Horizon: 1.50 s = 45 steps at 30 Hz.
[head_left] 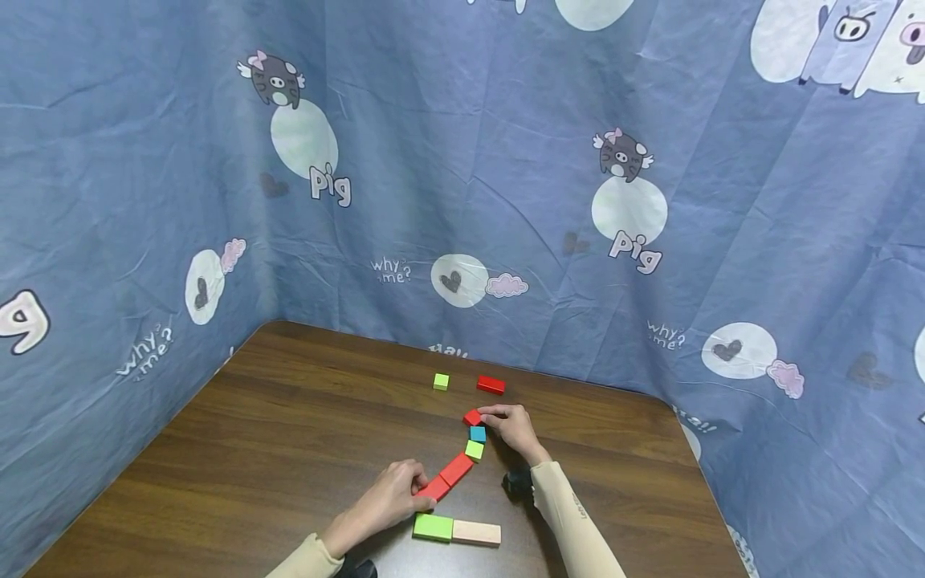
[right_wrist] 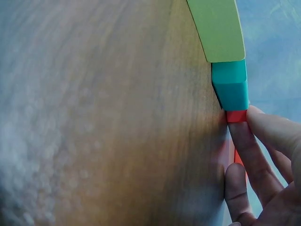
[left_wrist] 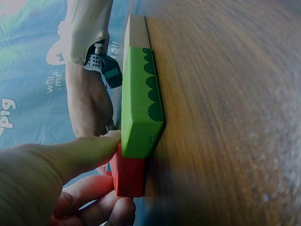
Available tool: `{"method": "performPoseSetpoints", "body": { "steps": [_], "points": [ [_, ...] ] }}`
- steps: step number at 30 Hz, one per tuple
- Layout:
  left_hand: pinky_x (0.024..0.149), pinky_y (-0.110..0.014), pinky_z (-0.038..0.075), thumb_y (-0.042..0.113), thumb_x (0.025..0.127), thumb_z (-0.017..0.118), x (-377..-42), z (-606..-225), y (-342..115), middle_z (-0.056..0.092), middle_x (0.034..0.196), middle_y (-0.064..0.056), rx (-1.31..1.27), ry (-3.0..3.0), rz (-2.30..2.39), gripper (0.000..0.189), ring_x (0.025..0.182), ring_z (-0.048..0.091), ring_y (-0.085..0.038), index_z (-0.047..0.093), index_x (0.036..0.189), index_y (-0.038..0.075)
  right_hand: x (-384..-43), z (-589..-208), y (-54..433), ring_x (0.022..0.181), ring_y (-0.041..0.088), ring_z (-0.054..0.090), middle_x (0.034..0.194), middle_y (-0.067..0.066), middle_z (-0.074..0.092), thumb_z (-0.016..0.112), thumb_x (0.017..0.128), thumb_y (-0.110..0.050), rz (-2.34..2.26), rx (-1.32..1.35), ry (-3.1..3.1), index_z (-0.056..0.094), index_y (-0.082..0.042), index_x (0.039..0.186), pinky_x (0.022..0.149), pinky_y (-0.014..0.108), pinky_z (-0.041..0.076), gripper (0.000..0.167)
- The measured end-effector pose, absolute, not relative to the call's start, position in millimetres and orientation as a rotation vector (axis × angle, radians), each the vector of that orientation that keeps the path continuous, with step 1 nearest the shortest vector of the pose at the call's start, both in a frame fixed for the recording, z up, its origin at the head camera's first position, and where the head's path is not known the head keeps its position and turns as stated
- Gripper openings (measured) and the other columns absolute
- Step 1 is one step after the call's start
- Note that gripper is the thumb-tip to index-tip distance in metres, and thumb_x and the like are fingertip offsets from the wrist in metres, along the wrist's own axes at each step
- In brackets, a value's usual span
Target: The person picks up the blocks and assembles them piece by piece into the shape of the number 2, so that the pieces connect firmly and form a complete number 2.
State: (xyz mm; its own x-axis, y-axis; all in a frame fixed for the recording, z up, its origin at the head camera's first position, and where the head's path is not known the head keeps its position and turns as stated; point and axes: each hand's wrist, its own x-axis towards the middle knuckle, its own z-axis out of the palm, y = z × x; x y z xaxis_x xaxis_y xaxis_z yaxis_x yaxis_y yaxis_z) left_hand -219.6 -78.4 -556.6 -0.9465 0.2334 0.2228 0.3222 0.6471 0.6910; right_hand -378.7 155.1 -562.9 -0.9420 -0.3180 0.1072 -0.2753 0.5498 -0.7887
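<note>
My left hand (head_left: 393,492) pinches a red block (head_left: 435,489) between thumb and fingers at the near end of a curved row. Touching it lies a second red block (head_left: 456,470); beyond come a light green block (head_left: 474,450) and a blue block (head_left: 478,434), which shows teal in the right wrist view. At the far end my right hand (head_left: 511,427) holds a small red block (head_left: 473,417), mostly covered by the fingers in the right wrist view. Close to my left hand, a green block (left_wrist: 141,94) with dark scallops lies end to end with a plain wooden block (head_left: 477,533).
Farther back on the brown wooden table (head_left: 289,417) lie a small green cube (head_left: 441,382) and a red block (head_left: 491,384), apart from each other. A blue patterned curtain (head_left: 462,160) hangs along the table's back and left edges.
</note>
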Motion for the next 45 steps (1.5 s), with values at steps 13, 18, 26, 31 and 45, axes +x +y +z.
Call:
{"method": "performPoseSetpoints", "body": {
  "steps": [13,18,26,31,45],
  "points": [
    [0.053,-0.019,0.035,0.017,0.068,0.084,-220,-556,-79,0.053,0.07,0.002,-0.483,-2.74,-1.199,0.025,0.06,0.041,0.0,0.061,0.074,0.008,-380,-565,156,0.083,0.003,0.057,0.104,0.004,0.074,0.067,0.09,-0.026,-1.526,-0.418,2.613,0.075,-0.013,0.104,0.072,0.022,0.045,0.021],
    [0.054,-0.019,0.036,0.017,0.069,0.084,-220,-556,-79,0.053,0.07,0.002,-0.48,-2.745,-1.198,0.025,0.06,0.042,0.0,0.061,0.074,0.008,-378,-565,162,0.098,0.009,0.06,0.112,0.0,0.072,0.065,0.09,-0.037,-1.618,-0.288,2.508,0.072,-0.018,0.112,0.082,0.03,0.047,0.03],
    [0.054,-0.02,0.037,0.018,0.069,0.084,-218,-556,-79,0.054,0.071,0.001,-0.474,-2.761,-1.221,0.025,0.062,0.043,-0.002,0.062,0.076,0.008,-369,-568,169,0.118,0.02,0.056,0.13,0.008,0.062,0.067,0.089,-0.032,-1.809,-0.267,2.318,0.062,-0.01,0.127,0.101,0.039,0.042,0.044],
    [0.055,-0.02,0.036,0.019,0.069,0.084,-217,-556,-79,0.053,0.071,0.001,-0.466,-2.766,-1.223,0.025,0.061,0.042,-0.002,0.062,0.076,0.008,-358,-571,169,0.124,0.025,0.048,0.138,0.018,0.052,0.062,0.088,-0.008,-1.859,-0.376,2.229,0.052,-0.001,0.134,0.092,0.025,0.042,0.048],
    [0.054,-0.02,0.036,0.017,0.069,0.084,-220,-557,-79,0.053,0.07,0.002,-0.465,-2.758,-1.198,0.025,0.061,0.042,-0.002,0.062,0.075,0.008,-329,-539,162,0.141,0.041,0.022,0.148,0.029,0.032,0.056,0.081,0.009,-1.663,-0.663,2.244,0.031,0.01,0.142,0.113,0.058,0.013,0.066]
  ]
}}
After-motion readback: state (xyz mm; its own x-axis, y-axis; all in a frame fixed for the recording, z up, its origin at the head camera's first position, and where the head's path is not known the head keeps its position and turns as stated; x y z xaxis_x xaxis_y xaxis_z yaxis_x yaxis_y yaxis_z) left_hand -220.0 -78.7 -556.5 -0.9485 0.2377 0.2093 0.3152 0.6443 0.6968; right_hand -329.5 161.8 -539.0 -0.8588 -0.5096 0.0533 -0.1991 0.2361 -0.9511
